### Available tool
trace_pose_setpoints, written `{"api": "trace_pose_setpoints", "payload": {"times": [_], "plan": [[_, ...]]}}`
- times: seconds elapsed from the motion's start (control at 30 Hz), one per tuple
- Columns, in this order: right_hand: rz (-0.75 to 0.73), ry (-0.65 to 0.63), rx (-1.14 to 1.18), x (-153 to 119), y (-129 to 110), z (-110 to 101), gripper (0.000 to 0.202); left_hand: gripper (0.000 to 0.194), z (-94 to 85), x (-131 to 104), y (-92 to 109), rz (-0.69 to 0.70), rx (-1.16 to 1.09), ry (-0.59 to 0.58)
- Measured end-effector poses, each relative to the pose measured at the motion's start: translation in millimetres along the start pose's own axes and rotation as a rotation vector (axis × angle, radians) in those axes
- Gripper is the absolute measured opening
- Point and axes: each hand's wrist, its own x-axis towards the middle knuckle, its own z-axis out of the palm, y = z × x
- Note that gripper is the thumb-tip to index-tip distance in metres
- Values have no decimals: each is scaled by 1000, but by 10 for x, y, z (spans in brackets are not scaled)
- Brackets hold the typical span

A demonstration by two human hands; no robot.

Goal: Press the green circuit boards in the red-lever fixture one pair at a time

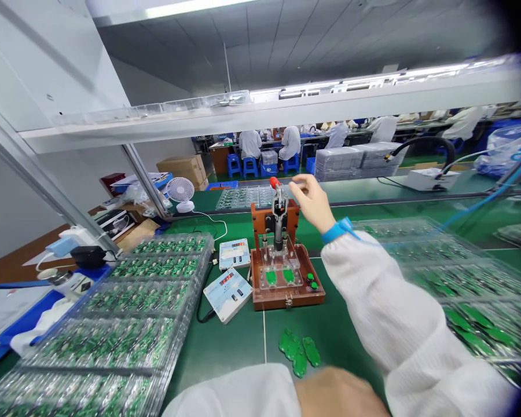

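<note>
My right hand [312,200], with a blue strap [336,230] at its wrist, is raised beside the red-tipped lever [275,182] of a toggle clamp. Its curved fingers are apart and look empty, just right of the red tip. The clamp stands on a brown test fixture [289,298], which has a clear plate holding two green circuit boards [271,277]. Low in the view, my left hand [338,394] is smeared by motion and its fingers cannot be made out. Several green boards [290,344] lie loose on the mat just beyond it.
Two white meters [228,292] with red digits sit left of the fixture. Clear trays of boards line the left [156,301] and right [421,255]. A small fan [180,191] stands behind. A shelf [260,119] crosses above; people in white coats sit far back.
</note>
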Motion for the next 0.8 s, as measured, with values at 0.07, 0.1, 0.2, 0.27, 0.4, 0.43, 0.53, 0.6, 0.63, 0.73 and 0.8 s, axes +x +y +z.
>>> {"api": "trace_pose_setpoints", "payload": {"times": [0.07,0.1,0.2,0.27,0.4,0.43,0.53,0.6,0.63,0.73,0.8], "plan": [[19,53,-27,-402,225,-132,35,22,-131,-163,-229,-125,-49,302],[35,49,-43,-629,339,-172,33,22,-216,-280,-350,-240,-76,537],[64,-81,-85,-1287,599,-160,29,22,-498,-665,-708,-668,-60,996],[56,-178,-105,-1607,673,-70,26,12,-647,-848,-920,-812,0,1035],[57,-285,-116,-1826,667,101,22,30,-739,-903,-1191,-898,104,897],[65,-298,-109,-1815,656,117,22,30,-732,-877,-1223,-904,121,873],[91,-332,-50,-1745,635,99,20,24,-704,-811,-1252,-896,133,904],[131,-360,18,-1725,627,65,21,21,-696,-809,-1230,-878,77,976],[160,-376,60,-1732,625,51,22,20,-692,-818,-1209,-871,36,1015],[249,-429,197,-1810,611,52,25,19,-652,-848,-1115,-875,-77,1091],[289,-454,277,-1890,579,77,28,17,-592,-844,-1041,-897,-135,1104]]}}
